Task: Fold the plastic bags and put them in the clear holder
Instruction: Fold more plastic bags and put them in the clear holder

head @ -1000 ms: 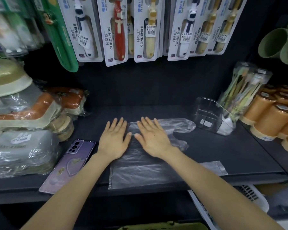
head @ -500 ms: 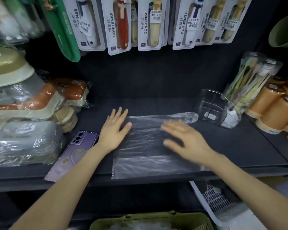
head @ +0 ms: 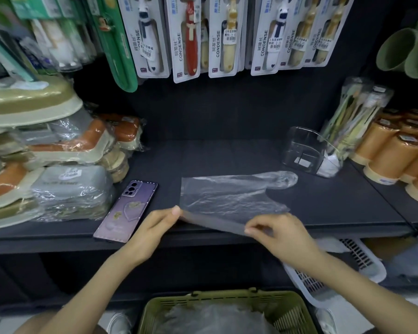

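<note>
A clear plastic bag (head: pixel 229 196) lies on the dark shelf (head: pixel 335 203), its handle end stretching right. My left hand (head: pixel 155 227) pinches the bag's near left corner, lifted off the shelf. My right hand (head: pixel 279 233) pinches the near right corner, so the near edge hangs raised between both hands. The clear holder (head: pixel 304 150) stands at the back right of the shelf, tilted, with a white label inside. More clear bags lie in a green basket (head: pixel 227 309) below the shelf.
A purple phone (head: pixel 127 210) lies left of the bag. Wrapped boxes (head: pixel 58 169) are stacked at the left. Orange cups (head: pixel 395 153) and a pack of brushes (head: pixel 355 116) stand at the right. Toothbrush packs (head: pixel 227 34) hang above. A white basket (head: pixel 333 268) sits lower right.
Both hands left the bag's flat surface, drew back to its near edge and pinched its corners. The near edge now rises off the shelf.
</note>
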The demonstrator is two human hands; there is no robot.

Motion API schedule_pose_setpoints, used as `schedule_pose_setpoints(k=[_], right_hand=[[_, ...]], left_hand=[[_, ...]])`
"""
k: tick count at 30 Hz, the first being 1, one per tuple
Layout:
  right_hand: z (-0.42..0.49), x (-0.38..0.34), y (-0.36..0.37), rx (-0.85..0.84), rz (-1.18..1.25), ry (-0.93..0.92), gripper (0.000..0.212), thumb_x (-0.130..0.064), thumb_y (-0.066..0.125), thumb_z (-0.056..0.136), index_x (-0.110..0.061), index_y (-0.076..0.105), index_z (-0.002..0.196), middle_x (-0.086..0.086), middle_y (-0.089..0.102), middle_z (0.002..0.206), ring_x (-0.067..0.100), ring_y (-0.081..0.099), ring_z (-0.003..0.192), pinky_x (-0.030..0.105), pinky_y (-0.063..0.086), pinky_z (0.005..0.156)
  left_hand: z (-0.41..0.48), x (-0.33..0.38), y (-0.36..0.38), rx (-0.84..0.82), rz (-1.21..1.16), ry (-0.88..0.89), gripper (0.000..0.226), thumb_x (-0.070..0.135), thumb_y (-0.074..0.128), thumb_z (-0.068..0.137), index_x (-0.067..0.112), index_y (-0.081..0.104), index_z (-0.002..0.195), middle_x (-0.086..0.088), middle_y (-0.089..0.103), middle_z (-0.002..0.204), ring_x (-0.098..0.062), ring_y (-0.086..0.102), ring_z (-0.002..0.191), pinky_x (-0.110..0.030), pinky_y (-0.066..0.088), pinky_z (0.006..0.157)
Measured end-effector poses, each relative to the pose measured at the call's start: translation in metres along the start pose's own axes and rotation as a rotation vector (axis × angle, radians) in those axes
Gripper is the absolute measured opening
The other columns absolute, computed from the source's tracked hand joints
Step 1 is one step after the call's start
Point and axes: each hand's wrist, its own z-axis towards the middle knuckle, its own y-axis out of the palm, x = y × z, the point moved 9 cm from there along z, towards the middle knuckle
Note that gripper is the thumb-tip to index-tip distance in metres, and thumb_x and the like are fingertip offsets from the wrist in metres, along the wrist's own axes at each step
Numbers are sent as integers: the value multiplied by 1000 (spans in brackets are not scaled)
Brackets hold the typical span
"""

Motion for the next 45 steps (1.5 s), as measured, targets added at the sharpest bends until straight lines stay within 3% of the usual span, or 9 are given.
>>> schedule_pose_setpoints(k=[4,9,15,23,28,32,35,42,45], right_hand=[[33,3,-14,-159,157,112,15,-22,65,90,-24,71,76,-14,70,77,4,64,78,32,51,80],[92,4,-9,-343,-12,120,27,-21,58,92,-27,63,66,-9,64,68,11,59,69,31,48,72],[134,34,30,-404,-45,191,27,-14,50,94,-22,61,71,-20,56,71,10,56,74,34,47,73],[141,56,51,-374,-11,203,17,-22,55,94,-17,71,95,-16,61,88,9,60,90,22,44,76],[146,59,52,-385,-29,207,14,-22,59,91,-21,72,88,-17,64,85,10,63,91,29,52,83],[149,60,52,-388,-65,217,12,-24,60,90,-27,69,82,-12,68,90,11,64,91,33,53,82],[149,59,51,-390,-75,212,13,-24,60,89,-26,70,82,-10,70,94,11,63,90,33,53,81],[142,63,43,-325,13,251,14,-24,58,92,-22,68,100,-9,65,93,15,62,94,29,49,82],[129,34,20,63,-410,15,30,-24,53,92,-15,67,117,4,69,105,28,63,99,38,44,90]], left_hand=[[1,2,-7,119,-84,-53,60,86,45,70,40,76,92,14,73,102,-1,64,104,-13,45,91],[20,-4,-26,353,231,-129,33,58,49,90,27,57,82,18,63,69,5,55,69,-21,39,70],[43,-18,-37,486,530,-238,20,36,54,96,16,54,99,-2,67,71,-15,54,64,-21,32,52],[48,3,-36,597,1099,-27,22,25,60,84,7,63,96,-10,62,73,-33,59,65,-35,39,59],[72,6,11,268,1133,268,42,33,39,88,10,71,103,-9,67,107,-31,64,97,-38,49,90],[81,-22,29,16,1042,55,83,54,2,85,11,35,147,-4,30,156,-19,20,147,-21,-3,114],[79,-35,32,-29,1100,-9,92,60,-12,75,16,8,154,1,5,162,-8,-7,146,-17,-17,110],[78,-41,30,-42,1160,-87,99,65,-15,71,13,-2,153,-4,-6,162,-13,-11,148,-23,-16,114],[79,-44,30,-38,1183,-89,107,74,-25,68,13,-3,153,-6,-8,161,-15,-13,148,-27,-17,115]])
